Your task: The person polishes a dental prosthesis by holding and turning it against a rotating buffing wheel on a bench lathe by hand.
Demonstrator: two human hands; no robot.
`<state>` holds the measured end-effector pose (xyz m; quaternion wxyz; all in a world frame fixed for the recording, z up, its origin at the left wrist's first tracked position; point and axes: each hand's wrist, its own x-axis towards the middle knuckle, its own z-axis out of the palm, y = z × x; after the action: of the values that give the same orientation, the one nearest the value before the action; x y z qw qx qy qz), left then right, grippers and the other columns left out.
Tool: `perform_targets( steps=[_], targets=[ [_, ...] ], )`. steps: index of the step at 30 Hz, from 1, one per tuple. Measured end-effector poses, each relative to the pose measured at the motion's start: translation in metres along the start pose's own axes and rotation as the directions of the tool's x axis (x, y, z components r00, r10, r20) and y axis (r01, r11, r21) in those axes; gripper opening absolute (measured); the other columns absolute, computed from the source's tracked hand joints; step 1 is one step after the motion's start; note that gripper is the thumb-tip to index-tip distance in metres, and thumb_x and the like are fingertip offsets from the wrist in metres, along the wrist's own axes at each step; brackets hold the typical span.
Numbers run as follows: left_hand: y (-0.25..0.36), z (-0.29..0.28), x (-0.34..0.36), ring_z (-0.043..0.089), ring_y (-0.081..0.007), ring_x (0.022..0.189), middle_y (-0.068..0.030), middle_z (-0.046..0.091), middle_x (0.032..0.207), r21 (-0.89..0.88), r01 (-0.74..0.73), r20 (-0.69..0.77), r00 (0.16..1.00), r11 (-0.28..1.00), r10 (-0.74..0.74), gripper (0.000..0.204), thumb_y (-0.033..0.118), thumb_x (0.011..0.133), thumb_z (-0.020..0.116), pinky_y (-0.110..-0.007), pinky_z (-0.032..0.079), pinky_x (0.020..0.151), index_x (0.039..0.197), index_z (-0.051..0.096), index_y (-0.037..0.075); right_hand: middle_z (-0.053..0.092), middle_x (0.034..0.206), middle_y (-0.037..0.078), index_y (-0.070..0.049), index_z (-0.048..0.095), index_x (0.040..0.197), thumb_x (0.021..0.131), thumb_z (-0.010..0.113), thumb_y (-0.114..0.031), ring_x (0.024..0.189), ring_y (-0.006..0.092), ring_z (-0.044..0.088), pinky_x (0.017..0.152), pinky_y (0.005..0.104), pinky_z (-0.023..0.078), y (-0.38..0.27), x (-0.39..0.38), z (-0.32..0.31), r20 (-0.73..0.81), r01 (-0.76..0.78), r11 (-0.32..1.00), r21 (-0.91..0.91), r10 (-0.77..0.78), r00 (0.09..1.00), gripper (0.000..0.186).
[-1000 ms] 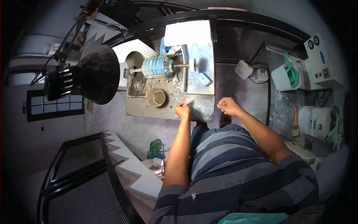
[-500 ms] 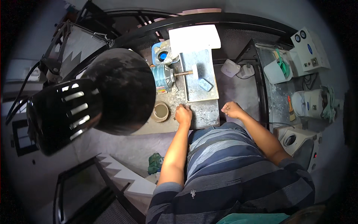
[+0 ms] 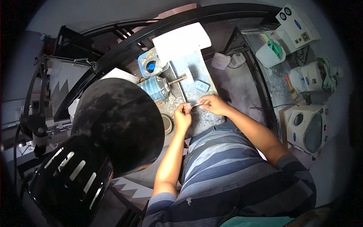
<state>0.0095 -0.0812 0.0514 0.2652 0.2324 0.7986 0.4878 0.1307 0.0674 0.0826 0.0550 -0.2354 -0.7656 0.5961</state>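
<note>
My left hand [image 3: 183,118] is closed on a small pale piece [image 3: 188,107] at the front of the grimy bench [image 3: 210,119]. My right hand [image 3: 215,106], fingers pinched on a thin tool [image 3: 198,104], holds it against or very near that piece. Just beyond the hands are a metal tray [image 3: 193,62] with a small blue block [image 3: 202,86] in it, and a blue motor [image 3: 151,87] whose shaft [image 3: 176,80] carries a white wheel [image 3: 189,75]. A round bowl [image 3: 168,125] sits left of my left hand, partly hidden by a big black lamp shade [image 3: 117,125].
A blue container [image 3: 143,60] and a white sheet [image 3: 181,39] are at the back. A side bench on the right carries a white tub with green scoop [image 3: 270,56], a gauge unit [image 3: 298,30], a brush [image 3: 291,87] and a machine [image 3: 306,128]. Plastic jugs [image 3: 221,60] stand beyond the bench.
My right hand has moved left to meet my left hand, and a thin tool now shows in it. The view has shifted, so the lamp fills more of the left side.
</note>
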Motion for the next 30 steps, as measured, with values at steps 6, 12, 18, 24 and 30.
perform_targets(
  steps=[6,12,18,24,30],
  targets=[
    [0.001,0.003,0.032,0.055,-0.0082,0.07,-0.0019,0.061,0.079,-0.433,-0.033,0.134,0.986,0.901,0.1,0.004,0.001,0.089,0.06,-0.022,0.043,0.066,0.091,0.056,0.003,0.07,0.089,0.015,0.005,0.064,0.096,0.081,0.063,0.003,0.084,0.0176,0.068,0.075,0.03,0.054,0.007,0.037,0.002,-0.019,0.046,0.993,0.111,-0.044,0.999,0.015],
    [-0.005,0.031,0.05,0.054,-0.011,0.068,-0.0042,0.06,0.079,-0.802,0.217,0.223,0.973,0.556,-0.058,0.007,0.007,0.092,0.056,-0.023,0.043,0.062,0.096,0.059,0.002,0.069,0.093,0.009,0.002,0.065,0.1,0.086,0.063,-0.005,0.078,0.0126,0.065,0.066,0.0249,0.052,0.014,0.057,-0.02,0.026,0.071,0.997,0.034,-0.072,0.997,0.016],
    [-0.022,0.056,0.065,0.055,-0.0137,0.067,-0.0081,0.062,0.081,-0.867,0.181,0.156,0.983,0.465,-0.093,0.008,0.007,0.093,0.055,-0.024,0.047,0.063,0.093,0.059,0.0,0.067,0.089,0.005,-0.001,0.063,0.097,0.086,0.062,-0.002,0.079,0.0133,0.064,0.066,0.0267,0.054,0.042,0.073,-0.01,0.033,-0.11,0.949,0.294,0.105,0.994,0.011],
    [-0.031,0.07,0.082,0.059,-0.0147,0.07,-0.0096,0.065,0.085,-0.912,0.246,0.157,0.949,0.329,-0.274,0.009,0.007,0.094,0.054,-0.027,0.05,0.064,0.09,0.059,0.0,0.067,0.091,0.009,0.003,0.063,0.097,0.085,0.062,0.003,0.082,0.0161,0.066,0.069,0.03,0.058,0.058,0.09,-0.004,-0.01,-0.206,0.818,0.537,0.25,0.968,0.013],
    [-0.025,0.072,0.094,0.064,-0.0171,0.072,-0.0115,0.067,0.087,-0.893,0.308,0.173,0.908,0.328,-0.381,0.006,0.005,0.093,0.055,-0.026,0.051,0.061,0.095,0.057,0.0,0.068,0.088,0.011,0.006,0.065,0.095,0.084,0.062,0.004,0.079,0.0164,0.066,0.069,0.0282,0.056,0.058,0.097,-0.001,-0.118,-0.117,0.903,0.413,0.18,0.977,0.011]
  ],
)
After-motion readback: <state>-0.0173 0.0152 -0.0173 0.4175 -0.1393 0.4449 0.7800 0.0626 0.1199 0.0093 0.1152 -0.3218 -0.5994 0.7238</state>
